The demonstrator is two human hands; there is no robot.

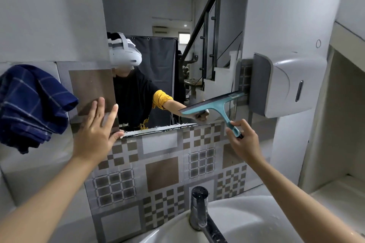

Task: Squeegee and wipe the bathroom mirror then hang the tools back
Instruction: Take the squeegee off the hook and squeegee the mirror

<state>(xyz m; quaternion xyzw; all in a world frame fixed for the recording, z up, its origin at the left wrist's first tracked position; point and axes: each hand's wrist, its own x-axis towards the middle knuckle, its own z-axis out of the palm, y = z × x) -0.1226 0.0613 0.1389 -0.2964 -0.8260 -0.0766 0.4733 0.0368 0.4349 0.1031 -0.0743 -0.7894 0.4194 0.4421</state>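
Observation:
The mirror hangs on the wall above the sink. A line of water and suds runs along its bottom edge. My right hand grips the handle of a teal squeegee, whose blade lies tilted against the lower right of the glass, right end higher. My left hand presses flat with straight fingers on the tiled wall at the mirror's lower left corner. A blue checked cloth hangs on the wall at the far left, away from both hands.
A white dispenser is fixed to the wall just right of the mirror, close to the squeegee's upper end. Below are a chrome tap and the white sink. Patterned tiles cover the wall under the mirror.

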